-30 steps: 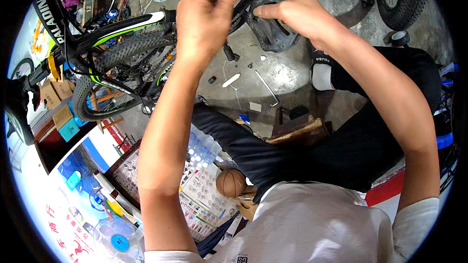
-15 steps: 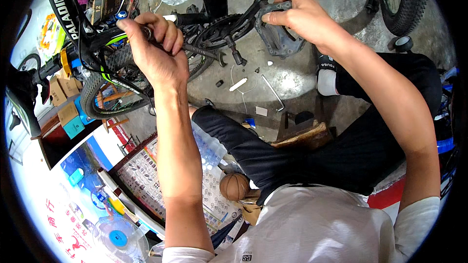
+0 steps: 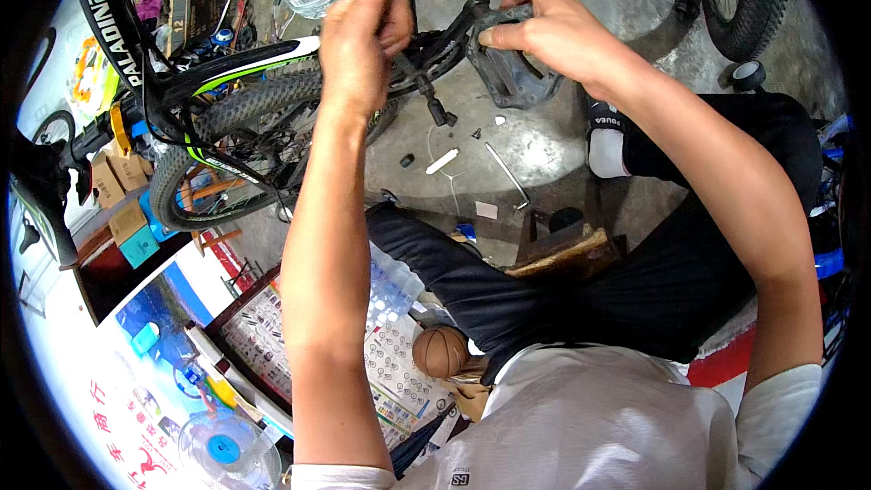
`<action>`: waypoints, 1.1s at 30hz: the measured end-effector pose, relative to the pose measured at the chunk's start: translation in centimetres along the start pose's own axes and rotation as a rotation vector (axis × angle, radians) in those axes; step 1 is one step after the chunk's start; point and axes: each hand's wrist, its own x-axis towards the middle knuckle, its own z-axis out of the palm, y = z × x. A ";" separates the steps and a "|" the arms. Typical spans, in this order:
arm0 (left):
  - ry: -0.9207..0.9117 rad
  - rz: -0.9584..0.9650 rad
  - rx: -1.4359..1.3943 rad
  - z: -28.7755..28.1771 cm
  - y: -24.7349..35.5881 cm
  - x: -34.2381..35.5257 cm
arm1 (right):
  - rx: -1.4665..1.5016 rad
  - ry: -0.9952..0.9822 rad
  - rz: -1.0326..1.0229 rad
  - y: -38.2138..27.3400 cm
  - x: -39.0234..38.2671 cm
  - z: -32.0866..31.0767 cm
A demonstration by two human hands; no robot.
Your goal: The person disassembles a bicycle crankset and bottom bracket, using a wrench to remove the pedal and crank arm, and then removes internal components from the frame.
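Note:
My right hand (image 3: pixel 544 32) grips a dark bicycle pedal (image 3: pixel 517 77) by its upper edge, thumb on the near face. The pedal sits at the end of a black crank arm (image 3: pixel 474 11). Left of it, my left hand (image 3: pixel 363 41) is raised over the bike, one finger stretched right and the other fingers curled; what they close on is hidden behind the hand. Below that hand a dark rod-like part (image 3: pixel 431 100) points down to the right. The bicycle frame (image 3: pixel 245 59) lies across the upper left, its knobby tyre (image 3: pixel 249 113) underneath.
On the concrete floor lie a hex key (image 3: pixel 506 174), a white tube-like piece (image 3: pixel 443 161) and a small dark piece (image 3: pixel 406 161). Another wheel (image 3: pixel 748 9) stands at the upper right. A basketball (image 3: pixel 441 351) and a fan (image 3: pixel 222 449) are at the lower left.
My left hand has moved right and turned; the open-ended wrench seen in it before no longer shows clearly. My right hand and the pedal have shifted slightly left.

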 end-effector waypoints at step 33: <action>0.496 -0.077 0.805 -3.1 2.6 -12.0 | 0.003 -0.054 -0.018 0.9 1.0 -0.3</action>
